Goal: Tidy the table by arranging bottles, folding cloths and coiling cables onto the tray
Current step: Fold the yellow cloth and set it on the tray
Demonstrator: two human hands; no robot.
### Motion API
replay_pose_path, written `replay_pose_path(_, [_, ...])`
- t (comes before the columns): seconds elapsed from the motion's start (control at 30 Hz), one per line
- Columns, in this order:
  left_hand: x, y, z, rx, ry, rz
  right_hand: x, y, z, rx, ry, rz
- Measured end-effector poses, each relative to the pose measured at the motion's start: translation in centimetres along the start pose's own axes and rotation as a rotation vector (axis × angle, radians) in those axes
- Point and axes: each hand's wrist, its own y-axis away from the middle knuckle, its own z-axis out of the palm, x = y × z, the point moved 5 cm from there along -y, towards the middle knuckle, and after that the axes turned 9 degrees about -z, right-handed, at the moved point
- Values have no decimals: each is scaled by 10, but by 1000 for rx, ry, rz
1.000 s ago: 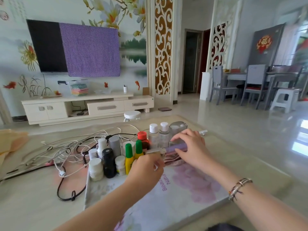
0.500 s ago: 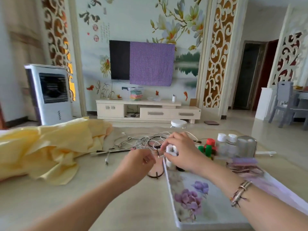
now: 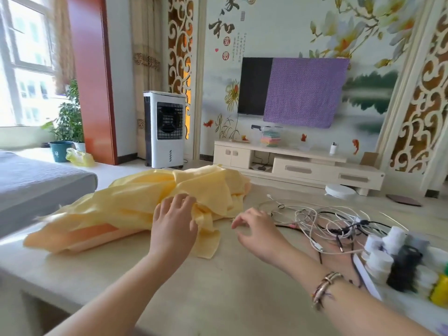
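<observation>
A crumpled yellow cloth [image 3: 135, 204] lies in a heap on the left half of the beige table [image 3: 218, 282]. My left hand [image 3: 173, 226] rests on the cloth's near edge with its fingers spread. Just to the right, my right hand [image 3: 257, 232] hovers over the bare table with loosely curled fingers, holding nothing. A tangle of white and black cables [image 3: 322, 223] lies to the right of that hand. At the far right, several bottles [image 3: 397, 258], white, black and yellow, stand on the floral tray [image 3: 371, 284], which is cut off by the frame.
A grey bed or sofa [image 3: 36, 185] stands left of the table. Beyond the table are a white air cooler [image 3: 164, 129], a cream TV cabinet [image 3: 298, 163] and a wall TV half covered by purple cloth [image 3: 305, 90]. A white round device [image 3: 340, 191] sits on the floor.
The view has swung left from the tray to the yellow cloth. Both hands left the bottles; the left now rests on the cloth, the right hangs beside it.
</observation>
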Motion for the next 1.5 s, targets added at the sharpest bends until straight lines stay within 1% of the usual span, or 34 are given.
replay_pose_path(0.1, [-17, -23, 7, -68, -49, -118, -10, -28, 19, 48, -72, -23])
replay_pose_path(0.2, [-29, -37, 18, -171, -62, -188, -18, -57, 40, 20, -76, -33])
replay_pose_path(0.3, [-31, -36, 25, -223, -100, -149, -20, -80, 58, -76, -6, -37])
replay_pose_path(0.37, [-27, -33, 26, -216, -114, -108, -20, -88, 67, -141, 35, -34])
replay_pose_path(0.4, [-22, -33, 25, -195, -107, -75, -19, -89, 67, -137, 42, -29])
replay_pose_path(0.43, [-17, -33, 22, -168, -83, -41, -18, -89, 65, -95, 31, -26])
replay_pose_path(0.57, [9, -26, 9, -75, 131, 58, -9, -65, 27, 151, -174, 40])
replay_pose_path(0.63, [24, -20, 3, -80, 255, 60, -1, -48, 1, 250, -276, 103])
replay_pose_path(0.7, [38, -14, -2, -120, 334, 34, 5, -31, -27, 304, -312, 150])
replay_pose_path(0.77, [50, -12, -6, -126, 325, 31, 6, -18, -52, 297, -284, 145])
replay_pose_path(0.9, [76, -20, -29, -61, 224, 88, 6, 8, -100, 317, -221, 119])
replay_pose_path(0.97, [84, -26, -41, -88, 169, 86, 3, 17, -119, 339, -168, 114])
replay_pose_path(1.03, [93, -29, -52, -149, 127, 39, -4, 25, -138, 336, -65, 77])
replay_pose_path(1.13, [101, -31, -67, -178, 72, -21, -11, 38, -154, 228, 206, 88])
replay_pose_path(1.17, [103, -32, -70, -188, 89, -40, -14, 43, -159, 199, 290, 100])
replay_pose_path(1.23, [106, -34, -76, -262, 259, -93, -18, 51, -169, 189, 360, 115])
replay_pose_path(1.3, [113, -34, -85, -323, 451, -119, -20, 60, -182, 230, 333, 116])
replay_pose_path(1.33, [118, -34, -91, -321, 489, -104, -19, 63, -190, 258, 288, 126])
replay_pose_path(1.43, [138, -30, -108, -315, 470, 10, -12, 67, -206, 311, 95, 209])
replay_pose_path(1.5, [149, -23, -111, -415, 475, 118, -7, 68, -210, 322, -13, 243])
